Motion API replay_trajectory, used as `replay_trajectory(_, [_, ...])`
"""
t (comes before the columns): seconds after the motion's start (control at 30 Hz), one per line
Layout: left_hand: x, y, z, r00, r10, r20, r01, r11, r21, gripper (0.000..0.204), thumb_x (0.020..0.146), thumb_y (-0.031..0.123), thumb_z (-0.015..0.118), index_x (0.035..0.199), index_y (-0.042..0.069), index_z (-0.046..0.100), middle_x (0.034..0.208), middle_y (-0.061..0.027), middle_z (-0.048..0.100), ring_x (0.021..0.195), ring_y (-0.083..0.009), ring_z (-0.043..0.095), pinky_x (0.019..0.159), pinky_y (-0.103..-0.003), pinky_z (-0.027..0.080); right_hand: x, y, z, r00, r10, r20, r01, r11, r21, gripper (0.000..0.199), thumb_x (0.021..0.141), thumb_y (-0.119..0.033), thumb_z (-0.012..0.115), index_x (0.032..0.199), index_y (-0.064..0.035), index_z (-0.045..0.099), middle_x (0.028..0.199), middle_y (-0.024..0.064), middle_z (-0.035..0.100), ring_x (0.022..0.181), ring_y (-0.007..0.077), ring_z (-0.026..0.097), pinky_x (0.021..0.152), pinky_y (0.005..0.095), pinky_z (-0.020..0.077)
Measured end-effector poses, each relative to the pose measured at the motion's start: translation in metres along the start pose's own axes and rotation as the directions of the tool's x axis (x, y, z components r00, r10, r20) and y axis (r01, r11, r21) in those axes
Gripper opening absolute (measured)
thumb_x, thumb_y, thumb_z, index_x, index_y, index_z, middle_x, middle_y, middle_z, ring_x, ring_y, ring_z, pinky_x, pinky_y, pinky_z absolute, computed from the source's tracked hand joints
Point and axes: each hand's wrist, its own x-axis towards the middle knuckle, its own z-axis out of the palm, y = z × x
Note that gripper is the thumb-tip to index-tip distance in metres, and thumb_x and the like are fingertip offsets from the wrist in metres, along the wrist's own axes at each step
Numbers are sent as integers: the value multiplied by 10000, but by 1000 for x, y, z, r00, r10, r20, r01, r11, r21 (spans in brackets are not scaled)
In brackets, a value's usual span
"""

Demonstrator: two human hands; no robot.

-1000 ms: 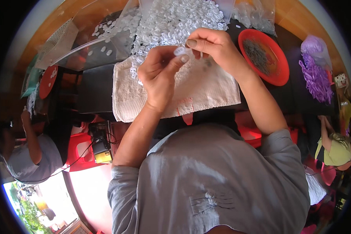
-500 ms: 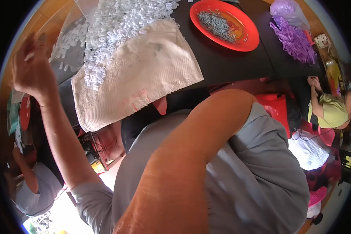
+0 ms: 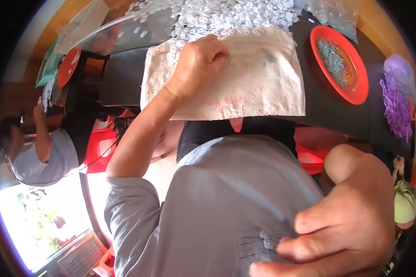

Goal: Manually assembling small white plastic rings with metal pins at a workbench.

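My left hand [image 3: 201, 62] is over the beige ribbed cloth [image 3: 259, 81], at the lower edge of a heap of small white oval plastic pieces [image 3: 235, 16]. Its fingers are curled together, and whatever they might hold is hidden. Close to the camera, at the lower right, my right hand [image 3: 351, 226] hangs in front of my grey shirt. Its fingers are apart, slightly blurred, with nothing seen between them. Right of the cloth, a red oval plate [image 3: 362, 87] carries a pile of small grey metal pieces [image 3: 332, 62].
Purple strips [image 3: 395, 106] lie at the table's right side beside a purple plastic bag [image 3: 399, 69]. A clear plastic bag [image 3: 335, 18] is behind the plate. Co-workers sit at far left [image 3: 46, 154] and far right [image 3: 404, 201]. A red stool [image 3: 99, 150] stands left.
The view has swung leftward. My left hand came from raised at the left onto the cloth. My right hand dropped from close under the camera, its fingers now in sight.
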Motion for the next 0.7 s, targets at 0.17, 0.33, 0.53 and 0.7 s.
replay_trajectory(0.17, [-13,16,-8,997,47,64,-62,962,266,93,774,17,668,863,8,640,819,-96,578,763,-255,598,657,-331,471,-17,10,-11,944,25,328,-78,986,149,700,687,-224,702,1353,-131,509,896,103,685,582,240,640,380,318,402])
replay_trajectory(0.33, [-3,6,11,988,147,50,-155,937,313,95,723,34,672,792,28,607,830,-111,583,793,-306,596,673,-388,501,-32,53,-16,957,0,289,121,908,-401,287,899,-178,521,1049,48,613,791,78,595,636,197,606,541,314,491])
replay_trajectory(0.53, [-5,26,-16,872,-470,138,450,656,-606,85,872,61,633,877,-24,635,742,-35,615,624,-108,545,551,-242,430,-58,89,-62,713,436,-549,-669,655,-350,152,842,0,617,986,-1,664,857,49,659,811,92,628,720,234,499])
replay_trajectory(0.7, [7,35,-32,847,-492,201,404,350,-845,124,893,67,616,893,-57,615,725,-82,609,563,-136,540,524,-251,416,-54,131,-70,738,353,-575,-598,737,-315,216,830,61,580,1026,16,661,910,42,661,847,113,629,783,251,506])
